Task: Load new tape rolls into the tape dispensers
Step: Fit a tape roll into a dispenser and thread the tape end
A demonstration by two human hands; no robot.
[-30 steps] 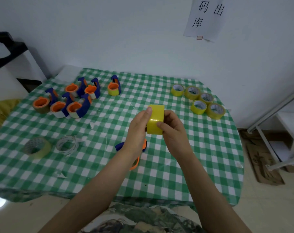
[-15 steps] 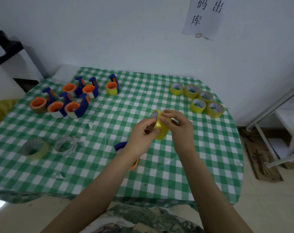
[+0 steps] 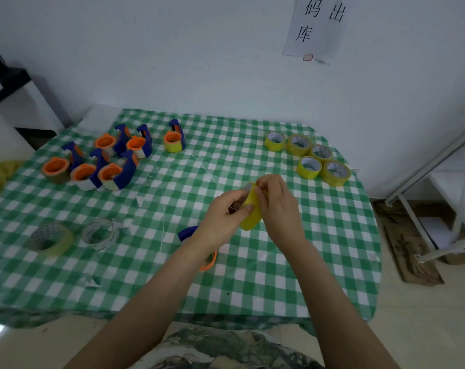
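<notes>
Above the middle of the green checked table (image 3: 226, 288) I hold a yellow tape roll (image 3: 251, 219) in both hands. My left hand (image 3: 223, 217) grips its near side, thumb on the outer band. My right hand (image 3: 278, 206) curls over the top rim, fingertips pinching at the edge. Under my left wrist lies a blue and orange tape dispenser (image 3: 191, 235), mostly hidden. Several fresh yellow rolls (image 3: 308, 158) lie at the back right. Several blue dispensers with orange hubs (image 3: 106, 161) stand at the back left, one (image 3: 174, 138) carrying a yellow roll.
Two nearly used-up tape rolls (image 3: 50, 239) (image 3: 99, 233) lie at the front left. Small scraps of tape film dot the cloth. A paper sign (image 3: 318, 25) hangs on the wall. A white metal rack (image 3: 439, 182) and cardboard stand on the floor to the right.
The roll has come down from chest height and tilted from edge-on to slanted. My right hand moved from its side onto the top rim; my left hand shifted underneath.
</notes>
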